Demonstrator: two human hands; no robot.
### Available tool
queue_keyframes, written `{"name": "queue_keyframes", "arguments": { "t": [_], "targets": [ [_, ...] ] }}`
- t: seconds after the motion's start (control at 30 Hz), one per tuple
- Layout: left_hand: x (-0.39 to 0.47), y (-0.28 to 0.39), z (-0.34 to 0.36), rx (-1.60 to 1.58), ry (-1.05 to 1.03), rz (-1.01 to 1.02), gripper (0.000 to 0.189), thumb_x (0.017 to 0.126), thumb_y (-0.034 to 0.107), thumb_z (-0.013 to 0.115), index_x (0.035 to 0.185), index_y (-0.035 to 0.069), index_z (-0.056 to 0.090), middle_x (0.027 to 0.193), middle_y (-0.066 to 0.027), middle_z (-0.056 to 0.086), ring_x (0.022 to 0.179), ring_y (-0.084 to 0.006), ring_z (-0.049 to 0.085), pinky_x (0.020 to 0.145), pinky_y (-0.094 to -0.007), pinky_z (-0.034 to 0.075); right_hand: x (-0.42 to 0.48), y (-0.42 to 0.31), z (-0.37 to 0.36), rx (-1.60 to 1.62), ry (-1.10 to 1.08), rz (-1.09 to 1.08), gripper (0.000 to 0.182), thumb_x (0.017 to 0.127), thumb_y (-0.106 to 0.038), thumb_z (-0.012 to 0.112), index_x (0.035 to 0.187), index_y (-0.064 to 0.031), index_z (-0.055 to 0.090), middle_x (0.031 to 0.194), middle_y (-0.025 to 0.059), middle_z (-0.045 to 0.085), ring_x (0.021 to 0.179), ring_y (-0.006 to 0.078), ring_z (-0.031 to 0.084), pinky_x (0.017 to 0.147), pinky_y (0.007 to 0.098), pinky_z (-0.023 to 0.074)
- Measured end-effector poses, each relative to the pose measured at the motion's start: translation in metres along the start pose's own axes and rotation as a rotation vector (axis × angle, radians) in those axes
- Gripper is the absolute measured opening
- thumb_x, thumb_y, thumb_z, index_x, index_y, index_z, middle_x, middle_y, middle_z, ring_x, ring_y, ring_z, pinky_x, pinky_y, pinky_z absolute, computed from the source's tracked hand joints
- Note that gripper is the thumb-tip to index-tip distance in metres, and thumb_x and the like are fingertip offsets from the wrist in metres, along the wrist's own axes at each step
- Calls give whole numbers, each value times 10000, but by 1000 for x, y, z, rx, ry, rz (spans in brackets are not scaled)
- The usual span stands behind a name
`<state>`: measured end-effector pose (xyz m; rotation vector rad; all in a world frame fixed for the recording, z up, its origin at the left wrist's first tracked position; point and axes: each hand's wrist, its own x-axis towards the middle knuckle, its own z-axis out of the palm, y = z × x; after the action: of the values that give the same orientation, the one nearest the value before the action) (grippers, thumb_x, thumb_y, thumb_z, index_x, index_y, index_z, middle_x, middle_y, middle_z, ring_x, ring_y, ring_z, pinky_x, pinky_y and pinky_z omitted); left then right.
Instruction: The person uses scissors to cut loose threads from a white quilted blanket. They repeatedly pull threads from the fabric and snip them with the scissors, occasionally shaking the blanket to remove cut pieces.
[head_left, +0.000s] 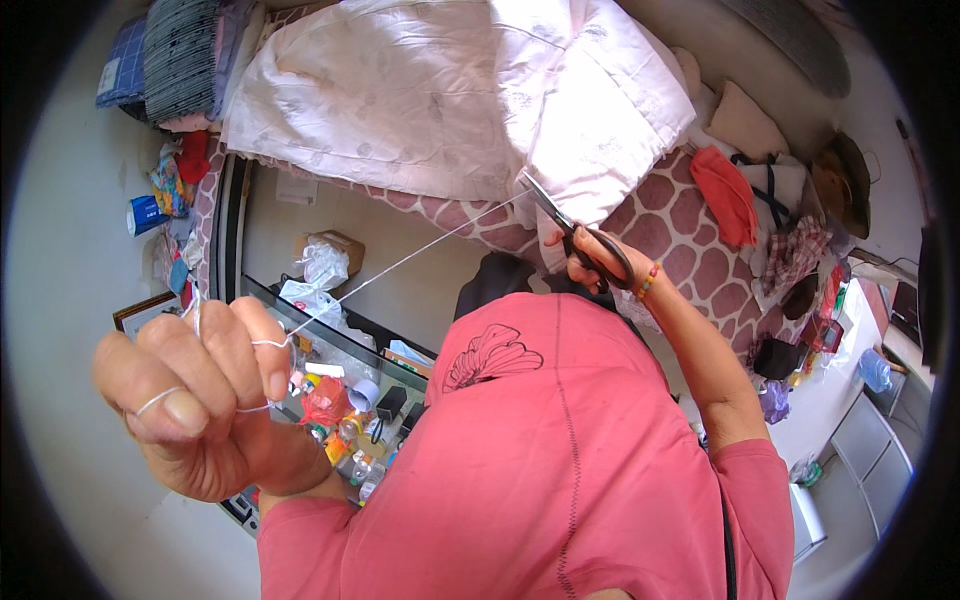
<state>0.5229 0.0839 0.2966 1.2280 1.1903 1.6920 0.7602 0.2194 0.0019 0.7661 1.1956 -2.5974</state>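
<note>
My left hand (202, 397) is raised at the left, fingers curled, with white thread wound around them. The taut thread (397, 264) runs up and right to the tips of a pair of scissors (551, 206), by the edge of a white quilt (375, 97). My right hand (600, 259) holds the scissors by their dark handles, blades pointing up and left. Whether the blades touch the thread is not clear. The quilt lies spread and partly folded over a bed with a pink-brown patterned cover (660, 202).
Left of my body, a glass-topped table (352, 330) carries bottles, a red plastic bag (326, 400) and a white cup (364, 395). A cardboard box (349, 251) stands beyond it. Clothes, including a red cloth (724, 196), lie on the bed's right side.
</note>
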Motion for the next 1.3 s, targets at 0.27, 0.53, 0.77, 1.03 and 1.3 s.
{"name": "queue_keyframes", "arguments": {
  "t": [0.27,0.53,0.77,1.03,1.3],
  "targets": [
    [0,-16,-16,67,177,-37,107,881,119,505,803,44,507,519,-1,360,443,-95,296,501,-290,370,51,6,-8,8,93,-39,559,881,-559,340,1053,-51,495,498,-16,318,402,92,279,392,240,235],
    [-25,-27,-114,186,537,-226,143,893,121,505,884,-5,572,614,4,412,557,-96,396,646,-324,443,114,12,-23,-334,264,-59,457,911,-443,343,1049,-28,476,476,-23,346,369,82,329,355,234,268],
    [-107,-48,-283,309,846,-458,140,837,52,576,941,-37,598,776,-113,635,686,-185,628,695,-319,544,116,23,2,-262,351,-54,245,894,-219,406,1078,-70,468,501,-53,307,378,65,281,343,224,222],
    [-131,-73,-428,432,966,-498,88,799,7,590,872,-43,590,761,-143,641,664,-174,628,622,-263,518,81,39,59,-349,730,43,266,830,-119,427,1086,-64,472,507,-26,387,386,66,350,358,211,284],
    [-124,-106,-526,536,1047,-617,135,851,45,511,933,-36,581,832,-137,640,706,-177,631,626,-264,516,117,48,86,-287,633,-90,282,837,-188,477,1094,-72,473,541,-70,374,432,41,350,387,200,280]
  ]
}}
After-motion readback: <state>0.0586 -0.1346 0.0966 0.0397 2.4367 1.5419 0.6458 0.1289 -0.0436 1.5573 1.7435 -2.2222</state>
